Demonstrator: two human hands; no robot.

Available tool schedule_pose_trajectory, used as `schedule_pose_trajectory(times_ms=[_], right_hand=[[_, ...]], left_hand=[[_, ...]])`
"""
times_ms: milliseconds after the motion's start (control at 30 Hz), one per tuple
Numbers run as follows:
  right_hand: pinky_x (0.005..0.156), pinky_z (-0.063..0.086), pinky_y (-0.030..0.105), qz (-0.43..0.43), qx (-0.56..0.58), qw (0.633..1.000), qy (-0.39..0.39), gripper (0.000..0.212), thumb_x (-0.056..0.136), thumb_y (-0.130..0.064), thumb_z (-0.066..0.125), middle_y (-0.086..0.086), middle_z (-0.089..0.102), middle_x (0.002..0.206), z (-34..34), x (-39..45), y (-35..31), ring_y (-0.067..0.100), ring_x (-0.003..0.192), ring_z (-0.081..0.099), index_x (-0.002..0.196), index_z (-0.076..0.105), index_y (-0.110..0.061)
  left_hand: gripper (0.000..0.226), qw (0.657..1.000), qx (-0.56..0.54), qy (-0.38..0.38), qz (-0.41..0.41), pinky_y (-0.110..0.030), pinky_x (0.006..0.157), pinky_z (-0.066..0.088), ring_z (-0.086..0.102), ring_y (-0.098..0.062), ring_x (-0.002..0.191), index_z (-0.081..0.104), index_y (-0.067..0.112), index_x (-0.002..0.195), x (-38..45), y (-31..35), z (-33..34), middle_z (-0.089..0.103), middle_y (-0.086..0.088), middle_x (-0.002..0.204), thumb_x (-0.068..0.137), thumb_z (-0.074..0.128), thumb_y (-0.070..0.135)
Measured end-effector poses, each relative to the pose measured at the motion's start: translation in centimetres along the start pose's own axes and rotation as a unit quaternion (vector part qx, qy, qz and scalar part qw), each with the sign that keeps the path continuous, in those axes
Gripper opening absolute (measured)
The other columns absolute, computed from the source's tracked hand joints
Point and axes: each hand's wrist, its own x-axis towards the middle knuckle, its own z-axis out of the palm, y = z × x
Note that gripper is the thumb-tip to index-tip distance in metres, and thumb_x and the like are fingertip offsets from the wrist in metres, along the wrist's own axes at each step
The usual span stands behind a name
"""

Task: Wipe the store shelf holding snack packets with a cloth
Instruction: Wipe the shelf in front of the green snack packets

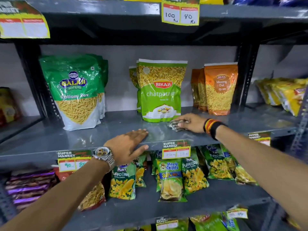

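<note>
My right hand presses the crumpled checked cloth on the grey metal shelf against the light-green sev packet, which a stroke may topple; my left hand lies flat, holding nothing, on the front edge.

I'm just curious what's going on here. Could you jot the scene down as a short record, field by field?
place: store shelf, grey metal
job: wiping the shelf
right hand: presses a checked cloth on the shelf, just in front of the light-green packet
left hand: flat on the shelf's front edge, holds nothing
on shelf: dark-green packet at left, light-green in the middle, orange packet at right, all upright
below: more snack packets
</note>
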Motion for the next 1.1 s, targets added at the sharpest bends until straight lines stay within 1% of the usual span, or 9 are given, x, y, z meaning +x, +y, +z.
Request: schedule_pose_trajectory(times_ms=[100,267,433,533,600,733,933,1000,1100], right_hand=[[0.110,0.026,0.054,-0.038,-0.056,0.997,0.028,0.030,0.095,-0.042,0.048,-0.008,0.055,0.129,1.9,-1.8,0.2,0.024,0.129,0.045,0.124,0.053,-0.049],[0.091,0.044,0.013,-0.087,0.079,0.989,-0.090,0.033,0.095,-0.025,0.054,-0.016,0.061,0.114,-1.5,-5.9,-1.8,-0.007,0.099,0.057,0.127,0.060,-0.028],[0.099,0.038,0.029,-0.017,0.040,0.999,-0.006,0.034,0.097,-0.027,0.051,-0.003,0.056,0.135,-1.2,-0.7,0.7,0.016,0.122,0.051,0.130,0.058,-0.027],[0.112,0.026,0.056,-0.031,-0.053,0.998,-0.007,0.032,0.095,-0.039,0.048,-0.003,0.050,0.142,0.4,-0.8,1.4,0.026,0.133,0.044,0.127,0.055,-0.042],[0.113,0.023,0.053,-0.052,-0.037,0.998,-0.009,0.032,0.096,-0.042,0.047,-0.004,0.050,0.139,0.5,-2.8,0.9,0.022,0.132,0.043,0.127,0.053,-0.045],[0.093,0.044,0.024,-0.095,0.049,0.987,-0.117,0.032,0.097,-0.029,0.051,-0.012,0.057,0.111,-2.0,-6.5,0.5,0.006,0.103,0.056,0.127,0.058,-0.034],[0.104,0.036,0.040,-0.002,-0.036,0.998,0.054,0.030,0.096,-0.036,0.048,0.005,0.058,0.124,-1.1,-3.8,5.1,0.028,0.118,0.053,0.124,0.058,-0.040],[0.103,0.035,0.052,-0.028,-0.052,0.997,0.057,0.031,0.093,-0.045,0.044,-0.002,0.058,0.118,-0.2,-5.0,5.1,0.026,0.117,0.051,0.122,0.052,-0.050],[0.100,0.036,0.037,-0.086,-0.003,0.996,-0.002,0.029,0.096,-0.039,0.048,-0.007,0.056,0.112,-1.1,-8.9,4.7,0.014,0.110,0.050,0.123,0.057,-0.044]], left_hand=[[0.068,1.000,-0.005,0.001,-0.003,-0.027,0.121,0.020,0.028,-0.015,0.152,0.023,0.019,0.160,-0.1,0.2,-0.1,0.029,-0.001,0.166,0.103,0.027,0.056],[0.067,1.000,-0.006,0.000,-0.013,-0.022,0.117,0.015,0.030,-0.015,0.151,0.025,0.020,0.160,-0.1,0.1,0.0,0.032,-0.001,0.164,0.103,0.029,0.056],[0.065,1.000,-0.006,0.000,-0.024,-0.024,0.116,0.021,0.032,-0.015,0.150,0.025,0.023,0.160,-0.3,0.2,-0.2,0.033,0.001,0.164,0.104,0.032,0.055],[0.064,1.000,0.000,0.004,-0.027,-0.028,0.117,0.026,0.032,-0.015,0.150,0.025,0.024,0.160,-0.3,0.5,-0.1,0.033,0.002,0.164,0.104,0.032,0.054],[0.064,1.000,-0.004,0.004,-0.019,-0.025,0.117,0.021,0.032,-0.015,0.150,0.025,0.023,0.160,-0.3,0.4,-0.1,0.033,0.002,0.164,0.104,0.032,0.055],[0.068,1.000,-0.002,-0.002,-0.021,-0.023,0.117,0.016,0.031,-0.013,0.150,0.022,0.024,0.161,0.0,0.1,0.1,0.031,0.002,0.165,0.103,0.027,0.059],[0.077,1.000,-0.002,0.000,0.002,-0.034,0.121,0.026,0.034,-0.019,0.149,0.030,0.018,0.158,4.2,4.9,-0.1,0.035,-0.005,0.163,0.099,0.021,0.067],[0.072,1.000,0.001,-0.010,0.011,-0.035,0.121,0.028,0.032,-0.019,0.150,0.027,0.017,0.159,5.9,6.6,0.4,0.032,-0.005,0.164,0.102,0.028,0.060],[0.071,1.000,-0.008,-0.008,0.011,-0.038,0.122,0.031,0.029,-0.017,0.151,0.024,0.017,0.160,6.7,7.4,1.1,0.029,-0.005,0.165,0.103,0.030,0.059]])
